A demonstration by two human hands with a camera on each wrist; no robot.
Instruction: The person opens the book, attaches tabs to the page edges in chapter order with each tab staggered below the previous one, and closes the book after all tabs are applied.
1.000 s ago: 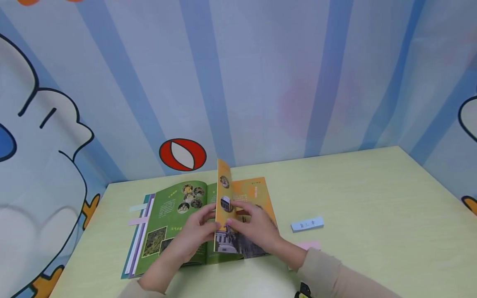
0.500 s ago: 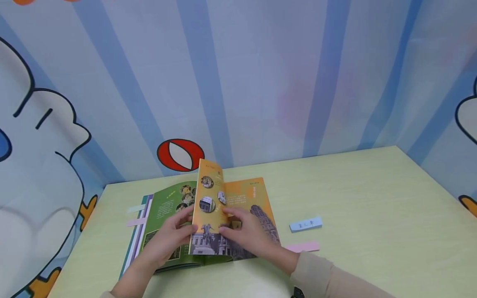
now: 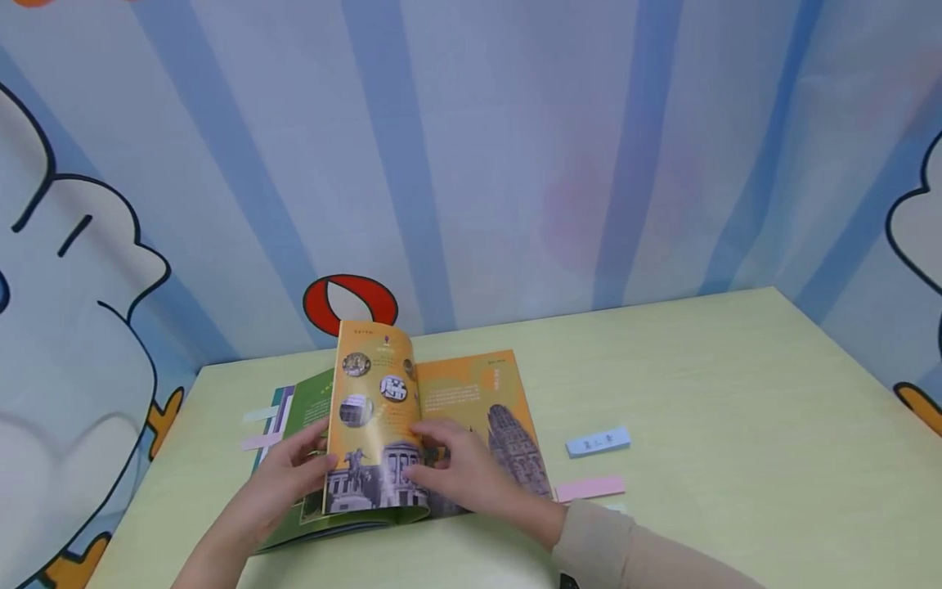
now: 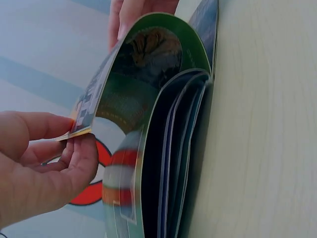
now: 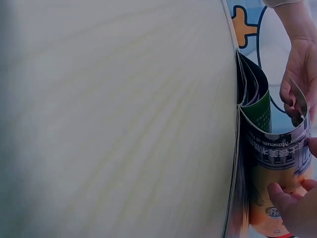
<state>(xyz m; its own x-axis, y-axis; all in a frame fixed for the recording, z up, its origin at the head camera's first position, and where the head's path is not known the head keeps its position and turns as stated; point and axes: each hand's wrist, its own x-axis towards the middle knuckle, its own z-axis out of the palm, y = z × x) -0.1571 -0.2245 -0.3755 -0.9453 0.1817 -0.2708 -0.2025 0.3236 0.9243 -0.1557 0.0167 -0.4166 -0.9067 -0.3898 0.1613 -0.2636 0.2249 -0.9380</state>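
Note:
An open magazine-like book (image 3: 456,376) lies on the table, green on its left side and orange on its right. One orange page (image 3: 379,417) with round photos stands raised and bowed over the left side. My left hand (image 3: 283,478) pinches that page's outer edge between thumb and fingers, clearest in the left wrist view. My right hand (image 3: 474,470) touches the same page near the spine with thumb and fingertips. In the right wrist view the right thumb (image 5: 283,198) rests on the bowed page. The raised page hides most of the green side (image 3: 305,417).
Right of the book lie a blue paper strip (image 3: 598,442) with handwriting and a pink strip (image 3: 590,488); a pale one is mostly hidden by the sleeve. Pale and pink tabs (image 3: 261,442) stick out at the book's left. A striped cartoon backdrop (image 3: 508,164) stands behind the table.
The orange page has swung left from nearly upright and now covers more of the green side. My left hand has moved left with its edge; my right hand has followed slightly left.

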